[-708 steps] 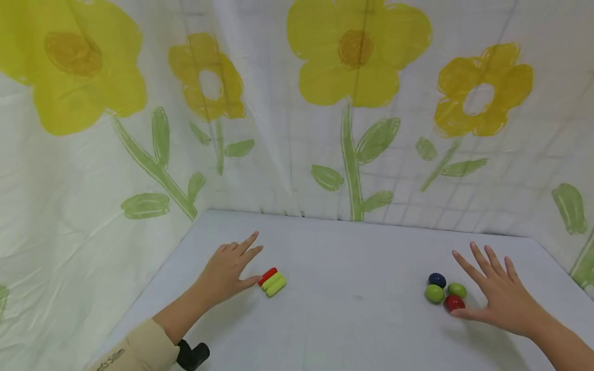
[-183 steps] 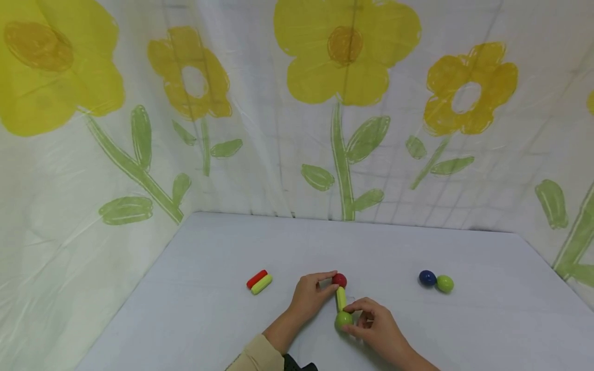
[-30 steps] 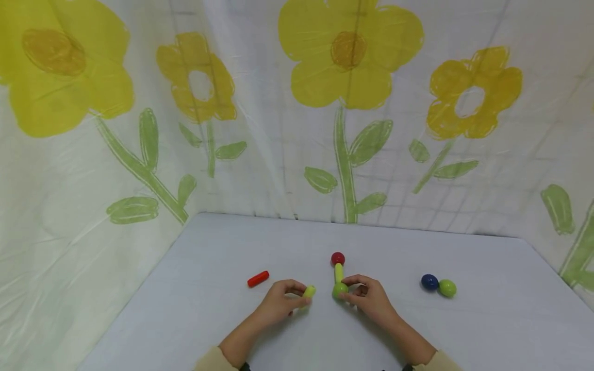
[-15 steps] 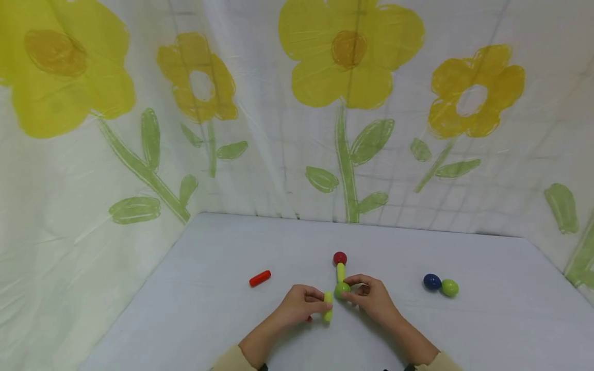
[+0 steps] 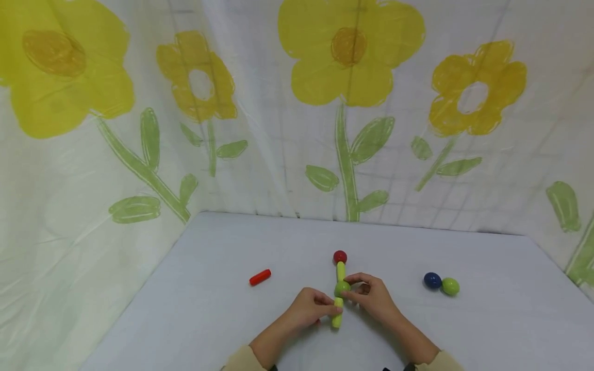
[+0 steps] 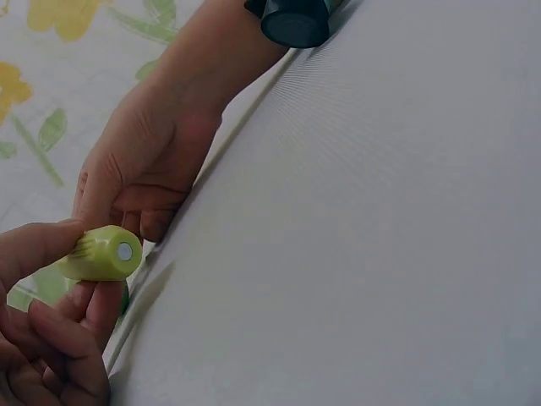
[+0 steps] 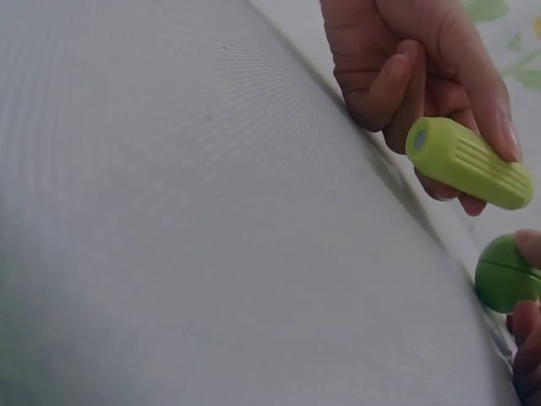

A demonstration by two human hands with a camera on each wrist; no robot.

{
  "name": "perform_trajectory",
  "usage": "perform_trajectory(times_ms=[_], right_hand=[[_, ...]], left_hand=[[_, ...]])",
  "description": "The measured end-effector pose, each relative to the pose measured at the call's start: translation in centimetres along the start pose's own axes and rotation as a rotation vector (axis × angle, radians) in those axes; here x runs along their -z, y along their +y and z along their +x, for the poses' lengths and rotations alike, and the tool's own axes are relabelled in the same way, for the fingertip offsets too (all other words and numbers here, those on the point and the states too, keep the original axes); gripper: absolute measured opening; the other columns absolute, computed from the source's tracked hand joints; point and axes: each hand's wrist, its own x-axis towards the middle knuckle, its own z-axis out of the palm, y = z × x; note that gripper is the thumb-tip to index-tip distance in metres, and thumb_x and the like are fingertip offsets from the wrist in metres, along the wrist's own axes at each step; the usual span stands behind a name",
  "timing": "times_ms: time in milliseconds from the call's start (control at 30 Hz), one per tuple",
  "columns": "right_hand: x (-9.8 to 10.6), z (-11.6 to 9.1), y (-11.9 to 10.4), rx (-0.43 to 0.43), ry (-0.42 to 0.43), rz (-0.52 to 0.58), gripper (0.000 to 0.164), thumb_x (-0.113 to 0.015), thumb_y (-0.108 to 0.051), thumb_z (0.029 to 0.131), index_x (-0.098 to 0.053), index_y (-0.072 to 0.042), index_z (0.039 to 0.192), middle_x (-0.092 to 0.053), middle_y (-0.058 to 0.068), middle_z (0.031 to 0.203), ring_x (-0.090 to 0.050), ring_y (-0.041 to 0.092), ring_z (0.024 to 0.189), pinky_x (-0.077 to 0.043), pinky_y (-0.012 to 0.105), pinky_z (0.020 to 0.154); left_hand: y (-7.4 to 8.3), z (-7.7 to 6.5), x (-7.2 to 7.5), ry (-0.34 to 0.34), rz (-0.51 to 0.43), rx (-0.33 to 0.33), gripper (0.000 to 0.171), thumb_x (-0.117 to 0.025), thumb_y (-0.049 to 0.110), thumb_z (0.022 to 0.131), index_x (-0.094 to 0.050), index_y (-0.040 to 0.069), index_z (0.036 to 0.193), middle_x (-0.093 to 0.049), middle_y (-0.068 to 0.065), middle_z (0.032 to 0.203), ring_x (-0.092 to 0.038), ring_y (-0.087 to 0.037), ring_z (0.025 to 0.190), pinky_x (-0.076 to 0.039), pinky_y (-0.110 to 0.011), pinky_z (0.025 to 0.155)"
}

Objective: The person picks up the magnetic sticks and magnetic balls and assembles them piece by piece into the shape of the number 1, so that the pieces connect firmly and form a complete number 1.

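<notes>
In the head view my left hand (image 5: 306, 308) pinches a yellow-green ribbed rod (image 7: 469, 162) between thumb and fingers. One end of this rod bears a small silvery disc (image 6: 124, 251). The rod's far end is right at a glossy green ball (image 5: 342, 288), which my right hand (image 5: 375, 299) holds between thumb and fingers. Beyond the ball, a second yellow-green rod (image 5: 341, 270) runs on to a red ball (image 5: 340, 256), all lined up on the table. My left hand partly covers the held rod.
A red rod (image 5: 260, 277) lies alone to the left on the white table (image 5: 213, 247). Off to the right, a dark blue ball (image 5: 432, 281) and another green ball (image 5: 450, 286) sit side by side. A flower-printed curtain (image 5: 269, 154) hangs behind the table.
Over the last second my left hand has brought the second yellow-green rod rightwards to the green ball and turned it in line. Earlier, the balls and rods lay grouped at either side.
</notes>
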Motion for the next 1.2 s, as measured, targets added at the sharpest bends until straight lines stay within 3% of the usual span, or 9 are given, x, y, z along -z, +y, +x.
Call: perform_trajectory(times_ms=[167, 900, 1200], right_hand=[[0.0, 0.0, 0.0, 0.01, 0.001, -0.003, 0.038, -0.077, -0.021, 0.076, -0.065, -0.003, 0.107, -0.063, 0.013, 0.105, -0.052, 0.007, 0.061, -0.042, 0.021, 0.05], [0.0, -0.1, 0.1, 0.013, -0.005, 0.013, 0.036, -0.076, -0.019, 0.077, -0.064, -0.002, 0.107, -0.063, 0.013, 0.105, -0.051, 0.007, 0.059, -0.041, 0.021, 0.05], [0.0, -0.1, 0.0, 0.015, -0.008, -0.012, 0.035, -0.076, -0.02, 0.077, -0.063, -0.002, 0.105, -0.063, 0.012, 0.102, -0.05, 0.007, 0.058, -0.041, 0.021, 0.049]], left_hand=[[0.1, 0.1, -0.4, -0.002, 0.011, 0.021, 0.021, -0.076, 0.026, 0.077, -0.072, 0.007, 0.082, -0.06, 0.007, 0.064, -0.04, -0.007, 0.047, -0.034, -0.018, 0.045], [0.2, 1.1, -0.7, 0.063, 0.093, -0.018, 0.02, -0.075, 0.024, 0.076, -0.07, 0.005, 0.075, -0.056, 0.007, 0.06, -0.042, -0.007, 0.047, -0.035, -0.019, 0.045], [0.2, 1.3, -0.8, 0.073, 0.086, -0.028, 0.018, -0.075, 0.023, 0.074, -0.069, 0.005, 0.073, -0.054, 0.007, 0.058, -0.042, -0.006, 0.048, -0.034, -0.019, 0.045]])
